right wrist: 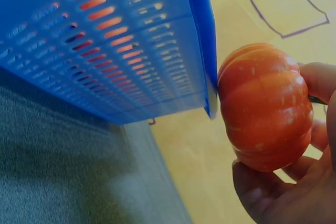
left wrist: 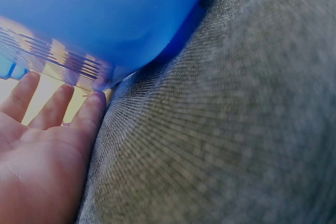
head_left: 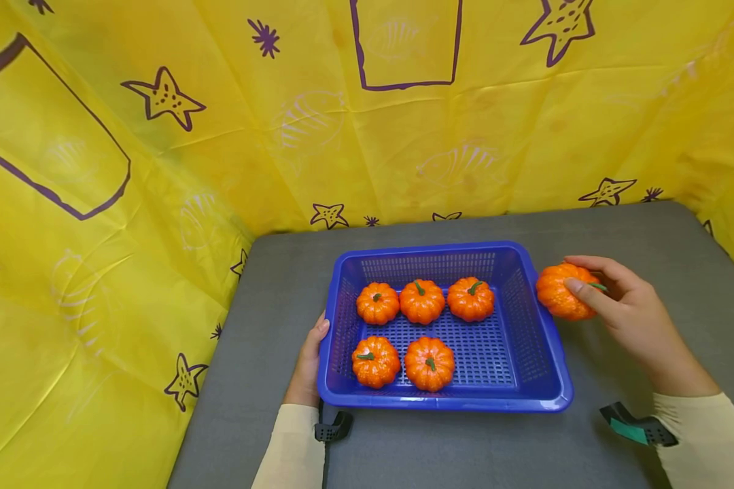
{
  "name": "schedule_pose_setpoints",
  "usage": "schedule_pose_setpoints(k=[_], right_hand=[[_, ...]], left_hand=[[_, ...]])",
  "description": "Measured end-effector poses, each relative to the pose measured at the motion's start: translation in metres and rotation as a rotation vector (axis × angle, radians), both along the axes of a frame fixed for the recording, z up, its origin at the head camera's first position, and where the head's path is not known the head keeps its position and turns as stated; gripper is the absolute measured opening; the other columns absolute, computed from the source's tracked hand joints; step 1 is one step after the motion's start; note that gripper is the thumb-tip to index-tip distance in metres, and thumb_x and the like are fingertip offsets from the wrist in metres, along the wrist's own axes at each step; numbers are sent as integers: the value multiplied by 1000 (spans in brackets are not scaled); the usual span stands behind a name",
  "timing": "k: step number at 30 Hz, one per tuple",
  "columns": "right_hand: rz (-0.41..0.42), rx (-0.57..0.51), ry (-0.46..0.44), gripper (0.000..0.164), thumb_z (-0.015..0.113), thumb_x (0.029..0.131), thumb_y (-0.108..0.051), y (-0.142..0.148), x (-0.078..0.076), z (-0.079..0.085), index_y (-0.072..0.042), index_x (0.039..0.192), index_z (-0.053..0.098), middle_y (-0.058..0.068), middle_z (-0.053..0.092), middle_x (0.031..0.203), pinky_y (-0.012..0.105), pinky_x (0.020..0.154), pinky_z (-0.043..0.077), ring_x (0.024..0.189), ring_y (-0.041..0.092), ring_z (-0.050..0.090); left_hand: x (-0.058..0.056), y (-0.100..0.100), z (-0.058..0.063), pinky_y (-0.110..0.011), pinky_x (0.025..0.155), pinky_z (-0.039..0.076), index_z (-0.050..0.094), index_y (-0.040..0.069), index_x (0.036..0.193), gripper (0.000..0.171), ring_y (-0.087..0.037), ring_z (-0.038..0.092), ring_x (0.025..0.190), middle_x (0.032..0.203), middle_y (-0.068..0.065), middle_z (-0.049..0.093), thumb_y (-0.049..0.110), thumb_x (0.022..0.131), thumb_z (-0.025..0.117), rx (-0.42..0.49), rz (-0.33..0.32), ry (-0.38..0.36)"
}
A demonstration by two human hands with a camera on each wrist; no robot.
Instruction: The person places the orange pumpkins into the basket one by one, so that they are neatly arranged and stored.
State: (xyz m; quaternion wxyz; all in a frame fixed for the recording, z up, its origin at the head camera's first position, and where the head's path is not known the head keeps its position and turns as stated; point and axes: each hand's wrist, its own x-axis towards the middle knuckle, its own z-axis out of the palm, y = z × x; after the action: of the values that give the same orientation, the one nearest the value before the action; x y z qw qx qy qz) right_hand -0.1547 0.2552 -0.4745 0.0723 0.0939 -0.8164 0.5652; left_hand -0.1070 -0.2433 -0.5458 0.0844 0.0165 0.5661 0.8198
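A blue plastic basket (head_left: 446,402) with slotted walls stands on the grey table. Inside it lie several small orange pumpkins: three in the back row, such as the back middle pumpkin (head_left: 422,303), and two in front, one a front pumpkin (head_left: 429,365). My right hand (head_left: 624,305) grips another pumpkin (head_left: 564,293) between thumb and fingers, just outside the basket's right rim. In the right wrist view this pumpkin (right wrist: 265,108) is level with the rim and seems to touch it. My left hand (head_left: 308,363) rests against the basket's left side, fairly straight fingers (left wrist: 86,114) at its wall.
A yellow cloth (head_left: 397,136) with purple starfish and fish drawings hangs behind and to the left of the table (head_left: 257,339). Black straps, a left wrist strap (head_left: 335,428) and a right wrist strap (head_left: 642,428), sit at the sleeves. The basket's front right floor shows bare slots.
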Motion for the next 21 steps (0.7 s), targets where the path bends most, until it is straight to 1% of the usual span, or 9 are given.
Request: schedule_pose_setpoints(k=[4, 7, 9, 11, 15, 21], right_hand=[[21, -2, 7, 41, 69, 107, -6, -4, 1, 1, -5, 147, 65, -12, 66, 128, 15, 77, 55, 99, 4, 68], [20, -1, -1, 40, 70, 107, -7, -9, 2, 4, -5, 146, 66, -11, 67, 128, 16, 75, 56, 98, 6, 68], [32, -17, 1, 40, 69, 106, -5, -13, 4, 5, -4, 146, 65, -8, 68, 127, 18, 75, 57, 98, 8, 69], [42, -34, 11, 40, 70, 106, -4, -16, 5, 7, -6, 145, 66, -7, 69, 127, 19, 74, 57, 97, 10, 69], [89, -81, 39, 42, 69, 104, 2, -20, 5, 8, -5, 145, 67, -3, 70, 126, 20, 74, 59, 96, 12, 70], [141, -94, 51, 43, 68, 104, 5, -28, 6, 11, -3, 146, 65, -1, 68, 128, 22, 72, 60, 93, 12, 72]], left_hand=[[0, 0, 0, -42, 110, 48, 22, 14, 174, 75, -30, 55, 134, 164, -22, 41, 43, 108, 43, -1, 0, 3], [0, 0, 0, -42, 110, 48, 22, 14, 174, 75, -29, 55, 135, 165, -21, 42, 43, 108, 44, -1, 3, -1], [0, 0, 1, -42, 110, 48, 21, 14, 174, 75, -29, 55, 135, 165, -22, 41, 43, 108, 43, -1, 2, 0], [0, 0, 1, -42, 110, 48, 21, 15, 174, 76, -30, 55, 135, 166, -22, 40, 43, 108, 44, 1, 0, -1], [0, 0, 1, -43, 110, 48, 21, 13, 174, 75, -30, 55, 135, 166, -23, 39, 41, 108, 43, 3, -1, 4], [0, 0, -1, -43, 112, 47, 21, 14, 174, 75, -31, 53, 138, 166, -22, 39, 41, 107, 43, 10, 1, 3]])
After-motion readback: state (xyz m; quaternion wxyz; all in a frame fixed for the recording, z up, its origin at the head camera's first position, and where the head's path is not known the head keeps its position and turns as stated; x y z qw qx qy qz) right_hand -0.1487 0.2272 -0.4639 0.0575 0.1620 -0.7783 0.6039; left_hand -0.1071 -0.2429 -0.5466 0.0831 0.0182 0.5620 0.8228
